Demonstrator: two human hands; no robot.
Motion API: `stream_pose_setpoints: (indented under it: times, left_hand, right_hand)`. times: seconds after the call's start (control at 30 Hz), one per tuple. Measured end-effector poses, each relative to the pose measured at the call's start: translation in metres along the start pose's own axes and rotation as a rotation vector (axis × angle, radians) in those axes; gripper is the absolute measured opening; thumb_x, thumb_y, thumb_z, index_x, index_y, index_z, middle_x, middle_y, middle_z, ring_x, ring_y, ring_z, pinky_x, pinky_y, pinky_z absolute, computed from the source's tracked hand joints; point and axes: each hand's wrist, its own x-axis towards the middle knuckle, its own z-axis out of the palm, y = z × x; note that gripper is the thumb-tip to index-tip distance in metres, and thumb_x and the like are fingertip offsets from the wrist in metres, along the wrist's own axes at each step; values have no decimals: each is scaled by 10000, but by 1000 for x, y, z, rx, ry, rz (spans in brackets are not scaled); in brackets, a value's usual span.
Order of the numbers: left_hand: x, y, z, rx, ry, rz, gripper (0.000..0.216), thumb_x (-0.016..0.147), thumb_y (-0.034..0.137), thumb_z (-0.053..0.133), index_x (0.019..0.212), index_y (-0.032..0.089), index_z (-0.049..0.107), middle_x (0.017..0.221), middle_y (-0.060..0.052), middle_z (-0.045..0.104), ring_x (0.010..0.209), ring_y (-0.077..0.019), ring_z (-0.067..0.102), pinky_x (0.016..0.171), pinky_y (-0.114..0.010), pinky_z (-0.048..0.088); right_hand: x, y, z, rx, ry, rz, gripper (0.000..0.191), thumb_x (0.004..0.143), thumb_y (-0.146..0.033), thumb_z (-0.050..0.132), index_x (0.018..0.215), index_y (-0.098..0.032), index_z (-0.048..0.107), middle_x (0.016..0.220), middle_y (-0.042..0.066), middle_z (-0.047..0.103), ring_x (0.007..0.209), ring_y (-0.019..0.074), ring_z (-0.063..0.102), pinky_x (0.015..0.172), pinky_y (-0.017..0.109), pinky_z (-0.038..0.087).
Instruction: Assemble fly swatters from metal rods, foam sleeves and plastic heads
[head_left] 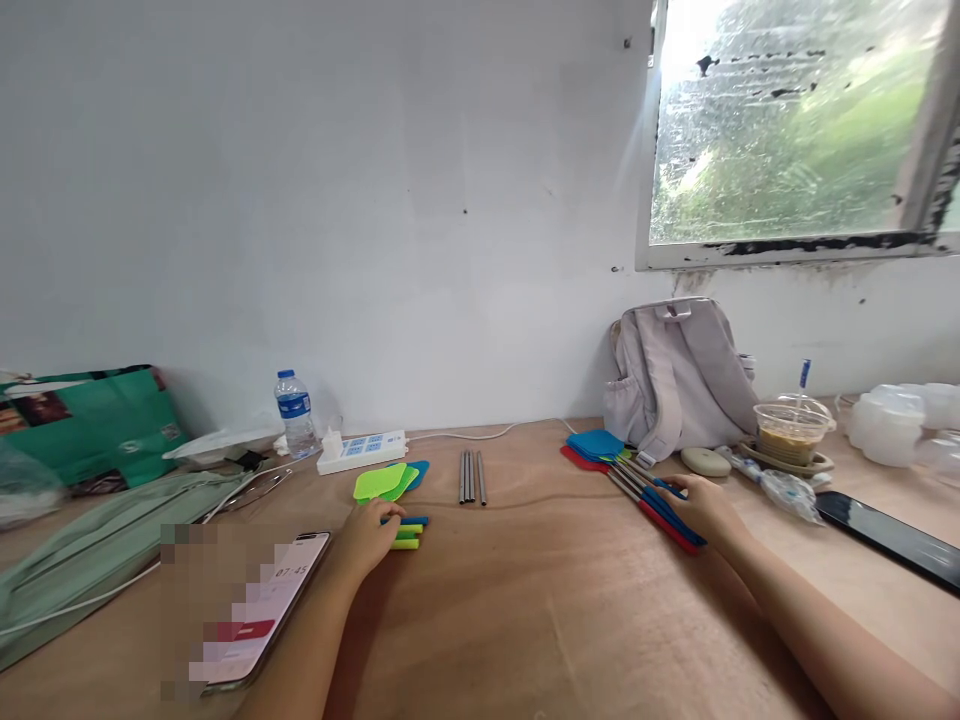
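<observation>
My left hand point(367, 538) rests at the left ends of several short coloured handles point(409, 532), blue, yellow and green. Its fingers are curled against the blue one, partly hiding it. Just behind lie loose flat swatter heads point(382, 482), green with a blue one. In the middle, several bare metal rods point(470, 478) lie side by side. On the right, my right hand point(705, 507) has its fingers closed over a blue-handled fly swatter in a pile of fly swatters point(645, 490). Their heads are blue, red and green, and their handles point towards me.
A phone point(274, 610) lies left of my forearm. Behind are a power strip point(361, 452) and a water bottle point(295, 415). A backpack point(675, 380), a drink cup point(791, 430) and a black case point(889, 540) stand or lie to the right.
</observation>
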Motion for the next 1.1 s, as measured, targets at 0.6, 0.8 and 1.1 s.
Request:
stream_pose_setpoints:
  times: [0.6,0.8,1.1]
  left_hand:
    - [-4,-4,10,-153,-25,10,241,531,90,555,687,231,673,860,-79,656,914,-245,585,880,-356,397]
    - [-1,0,-2,177,-92,91,245,642,132,434,710,211,656,869,-60,614,890,-234,561,821,-343,391]
    - [-11,11,-7,336,-251,124,145,578,126,500,549,233,594,687,-41,604,630,-200,540,535,-266,304]
  right_hand:
    - [-63,-127,33,95,-157,-747,296,689,-136,474,964,-194,569,966,76,571,938,222,482,836,349,365]
    - [-62,-186,65,175,-253,-699,364,726,-148,448,1082,-180,516,1072,81,525,965,204,479,849,305,354]
    - [-49,-214,84,44,-239,-609,332,783,-265,437,1079,-160,544,1154,125,493,1068,262,403,906,378,286]
